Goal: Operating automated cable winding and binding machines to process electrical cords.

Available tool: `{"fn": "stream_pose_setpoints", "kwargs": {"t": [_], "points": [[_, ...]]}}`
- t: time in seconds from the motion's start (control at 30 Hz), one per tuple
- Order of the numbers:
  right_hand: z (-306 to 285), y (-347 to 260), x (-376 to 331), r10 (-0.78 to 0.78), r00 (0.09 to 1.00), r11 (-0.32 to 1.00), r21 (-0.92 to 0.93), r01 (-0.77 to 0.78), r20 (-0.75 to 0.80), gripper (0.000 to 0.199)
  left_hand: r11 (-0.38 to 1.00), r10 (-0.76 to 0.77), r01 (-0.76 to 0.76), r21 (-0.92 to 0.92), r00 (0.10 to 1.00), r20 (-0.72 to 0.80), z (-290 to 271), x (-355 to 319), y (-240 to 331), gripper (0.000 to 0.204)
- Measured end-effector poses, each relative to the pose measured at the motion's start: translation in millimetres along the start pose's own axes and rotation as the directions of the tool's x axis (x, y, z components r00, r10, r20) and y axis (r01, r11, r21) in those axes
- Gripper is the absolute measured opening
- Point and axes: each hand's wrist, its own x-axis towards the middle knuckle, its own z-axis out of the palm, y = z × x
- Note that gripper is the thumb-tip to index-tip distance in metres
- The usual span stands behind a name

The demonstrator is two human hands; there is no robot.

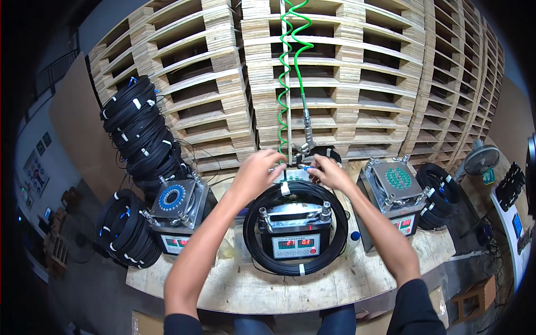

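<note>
Behind the middle machine [296,237], both hands are raised close together. My left hand [258,176] is closed in a pinch on something small and silvery, too small to name. A little to its right, my right hand [331,174] has thumb and fingers closed on a small blue-ended connector [305,167]. Below the hands, a coil of black cable [250,229] is looped around the middle machine, with white tags [286,188] on it. Red digits glow on that machine's front display. Its top plate is partly hidden by the coil and my hands.
Similar machines stand left [177,204] and right [395,187] on the wooden table [268,293]. Stacked black cable coils [137,134] rise at left; more coils [438,195] lie at right. A metal air gun [307,131] hangs on a green spiral hose before wooden pallets [335,64].
</note>
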Motion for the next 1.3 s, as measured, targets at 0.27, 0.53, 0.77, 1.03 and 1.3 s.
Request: {"fn": "stream_pose_setpoints", "kwargs": {"t": [0.27, 0.53, 0.77, 1.03, 1.3], "points": [[33, -1, -24, 0.196, 0.936, 0.952, 0.287, -0.110, -0.291, 0.019, 0.863, -0.273, -0.140, 0.485, 0.678, 0.682, 52, 67, -24, 0.023], [29, -4, -29, 0.233, 0.923, 0.963, 0.202, -0.177, -0.305, 0.017, 0.901, -0.139, -0.271, 0.338, 0.559, 0.817, 78, 75, -39, 0.017], [34, -1, -27, 0.243, 0.916, 0.952, 0.261, -0.162, -0.320, 0.015, 0.923, -0.063, -0.305, 0.233, 0.479, 0.875, 83, 83, -60, 0.022], [31, -6, -32, 0.242, 0.857, 0.944, 0.316, -0.099, -0.455, 0.018, 0.921, -0.097, 0.188, -0.341, 0.959, 0.267, 33, 35, -46, 0.021], [21, -4, -87, 0.430, 0.865, 0.548, 0.836, -0.022, -0.259, 0.024, 0.478, -0.653, 0.348, -0.806, 0.755, -0.061, 47, -112, -54, 0.043]]}}
